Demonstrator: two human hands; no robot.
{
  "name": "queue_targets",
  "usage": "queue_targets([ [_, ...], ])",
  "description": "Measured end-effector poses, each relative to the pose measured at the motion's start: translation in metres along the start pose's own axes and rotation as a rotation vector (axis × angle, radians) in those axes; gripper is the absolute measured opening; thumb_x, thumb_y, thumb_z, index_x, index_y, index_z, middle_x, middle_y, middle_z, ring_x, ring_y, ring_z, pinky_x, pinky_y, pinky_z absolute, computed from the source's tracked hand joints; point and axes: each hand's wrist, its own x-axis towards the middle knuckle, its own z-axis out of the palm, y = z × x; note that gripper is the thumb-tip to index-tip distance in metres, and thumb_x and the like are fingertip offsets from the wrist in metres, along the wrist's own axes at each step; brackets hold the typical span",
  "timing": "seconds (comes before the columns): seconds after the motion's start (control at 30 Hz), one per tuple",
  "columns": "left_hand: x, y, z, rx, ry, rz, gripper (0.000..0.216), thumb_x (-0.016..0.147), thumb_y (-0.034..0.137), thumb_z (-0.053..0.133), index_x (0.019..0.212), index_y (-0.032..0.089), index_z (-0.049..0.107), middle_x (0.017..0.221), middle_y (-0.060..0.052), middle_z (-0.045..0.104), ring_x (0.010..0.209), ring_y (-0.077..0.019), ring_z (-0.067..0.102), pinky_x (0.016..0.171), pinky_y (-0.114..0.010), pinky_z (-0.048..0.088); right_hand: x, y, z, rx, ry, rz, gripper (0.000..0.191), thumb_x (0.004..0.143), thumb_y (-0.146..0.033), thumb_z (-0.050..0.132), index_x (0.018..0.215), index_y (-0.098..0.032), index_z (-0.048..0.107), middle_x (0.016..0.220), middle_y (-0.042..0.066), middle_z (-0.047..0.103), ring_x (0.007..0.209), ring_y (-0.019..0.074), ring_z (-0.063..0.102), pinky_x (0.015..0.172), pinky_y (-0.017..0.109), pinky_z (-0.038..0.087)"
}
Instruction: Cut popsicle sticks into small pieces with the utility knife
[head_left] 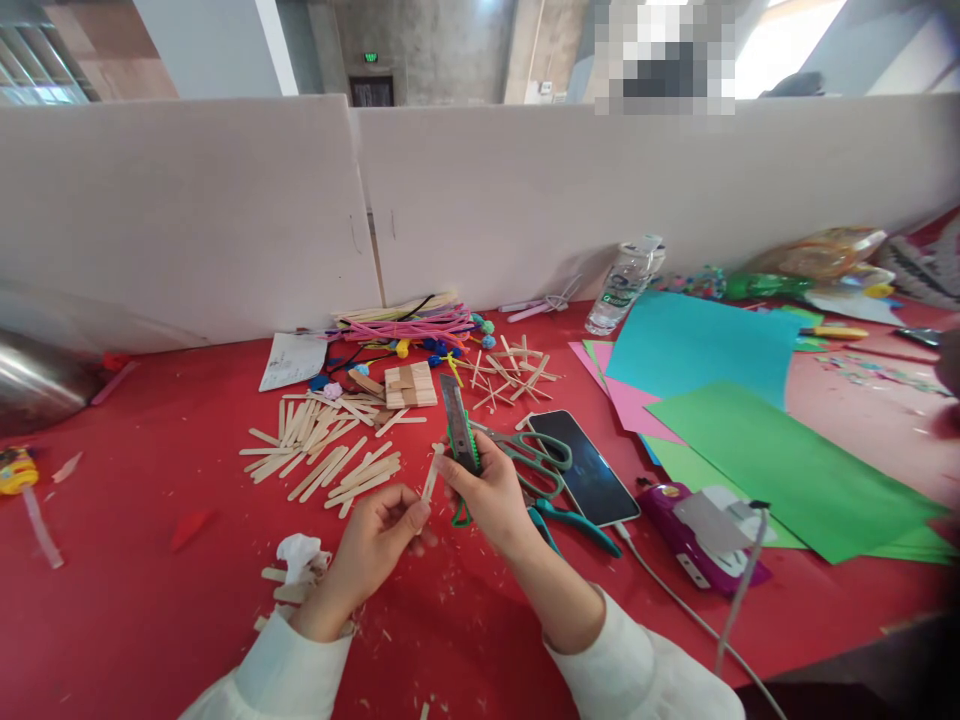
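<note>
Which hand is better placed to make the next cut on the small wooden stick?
Probably the right hand: it grips the green cutter, whose blade is out, close to the wooden stick. The left hand pinches that stick, so it suits steadying.

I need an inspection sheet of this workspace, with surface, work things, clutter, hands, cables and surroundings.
Surface: red table, small wood scraps scattered near the hands.
Work things: thin wooden stick, green utility knife; loose sticks piled beyond.
Clutter: scissors, phone, water bottle, coloured paper.
Hands: left hand pinches the stick; right hand grips the knife.
Cables: white cable at the phone's near end.
Surroundings: white panels behind the table.
</note>
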Motion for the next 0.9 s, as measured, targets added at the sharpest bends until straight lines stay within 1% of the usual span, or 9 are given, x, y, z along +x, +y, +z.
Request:
queue_targets([
  [0.1,0.002,0.0,0.0,0.037,0.034,0.029,0.031,0.077,0.046,0.055,0.065,0.017,0.054,0.054,0.001,0.058,0.044,-0.0097,0.052,0.046,-0.021,0.042,-0.002,0.002,-0.002,-0.08,0.032,-0.057,0.021,0.073,-0.036,0.06,0.077,-0.02,0.047,0.05,-0.009,0.043,0.039,0.0069,0.039,0.037,0.019,0.034],
  [0.17,0.004,-0.001,-0.002,0.051,0.154,0.073,0.029,0.078,0.044,0.055,0.066,0.017,0.054,0.054,0.002,0.057,0.045,-0.0093,0.051,0.046,-0.02,0.042,-0.006,0.002,-0.003,-0.177,0.024,-0.131,0.022,0.077,-0.033,0.056,0.092,-0.019,0.049,0.06,-0.007,0.048,0.041,0.0066,0.04,0.039,0.019,0.036],
  [0.23,0.006,-0.001,-0.007,0.085,0.296,0.12,0.026,0.078,0.042,0.055,0.07,0.017,0.054,0.056,0.003,0.059,0.047,-0.0096,0.052,0.048,-0.02,0.043,-0.012,0.0,-0.005,-0.305,-0.046,-0.21,0.033,0.081,-0.029,0.05,0.112,-0.02,0.044,0.072,-0.003,0.054,0.045,0.0074,0.044,0.043,0.02,0.039],
  [0.27,0.006,-0.001,-0.01,0.109,0.358,0.142,0.024,0.078,0.041,0.055,0.074,0.017,0.055,0.058,0.002,0.06,0.049,-0.01,0.053,0.049,-0.02,0.043,-0.015,-0.002,-0.005,-0.375,-0.098,-0.249,0.035,0.083,-0.026,0.048,0.116,-0.02,0.042,0.074,-0.002,0.056,0.047,0.0086,0.047,0.046,0.021,0.041],
  [0.37,0.007,0.0,-0.021,0.168,0.483,0.191,0.022,0.079,0.039,0.055,0.082,0.017,0.056,0.065,0.0,0.066,0.052,-0.0115,0.058,0.054,-0.022,0.047,-0.023,-0.007,-0.004,-0.555,-0.243,-0.404,0.036,0.084,-0.021,0.044,0.12,-0.02,0.043,0.093,0.006,0.063,0.073,0.0155,0.061,0.065,0.026,0.049],
  [0.43,0.006,0.002,-0.026,0.192,0.529,0.215,0.02,0.078,0.038,0.054,0.08,0.018,0.056,0.064,0.0,0.065,0.053,-0.0126,0.06,0.055,-0.023,0.049,-0.028,-0.008,-0.002,-0.624,-0.297,-0.473,0.037,0.084,-0.019,0.042,0.122,-0.022,0.045,0.106,0.009,0.063,0.087,0.0191,0.063,0.073,0.028,0.05],
  [0.53,0.005,0.003,-0.03,0.219,0.562,0.208,0.019,0.078,0.036,0.053,0.076,0.018,0.055,0.058,0.002,0.062,0.052,-0.0131,0.061,0.053,-0.023,0.049,-0.033,-0.008,0.0,-0.726,-0.323,-0.491,0.04,0.085,-0.019,0.041,0.125,-0.021,0.047,0.098,0.01,0.066,0.081,0.0216,0.066,0.067,0.03,0.053],
  [0.63,0.005,0.003,-0.029,0.219,0.582,0.185,0.018,0.077,0.036,0.054,0.075,0.018,0.055,0.058,0.002,0.062,0.052,-0.0134,0.062,0.054,-0.023,0.049,-0.037,-0.007,0.001,-0.79,-0.296,-0.524,0.041,0.087,-0.02,0.04,0.128,-0.019,0.048,0.087,0.01,0.067,0.073,0.0221,0.066,0.062,0.03,0.054],
  [0.9,0.002,0.003,-0.027,0.28,0.548,0.204,0.018,0.08,0.035,0.053,0.074,0.018,0.055,0.059,0.002,0.063,0.056,-0.013,0.062,0.054,-0.021,0.047,-0.04,-0.008,0.0,-0.858,-0.236,-0.598,0.042,0.089,-0.021,0.038,0.13,-0.021,0.047,0.075,0.007,0.064,0.061,0.0188,0.065,0.053,0.025,0.052],
])
